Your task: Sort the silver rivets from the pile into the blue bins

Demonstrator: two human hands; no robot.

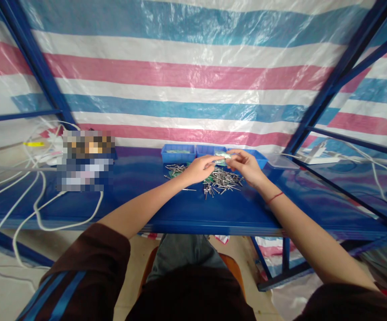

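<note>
A small clear plastic bag [220, 156] with a pale green tint is held up between my two hands, over the blue bins' front edge. My right hand [247, 167] pinches its right side between thumb and fingers. From the left, my left hand [200, 169] has its index finger stretched along the bag and its thumb underneath, closed on that side. The bag's contents are too small to make out. Below the hands lies a heap of silver pop rivets [225, 180], with some green material partly covered among them.
Three blue bins stand in a row behind the hands: a left bin [179, 156] with small bags inside, a middle bin [210, 149] and a right bin [260, 158]. A clear lid or tray [283, 161] lies to the right. White cables [39, 200] trail over the blue table's [129, 200] left side.
</note>
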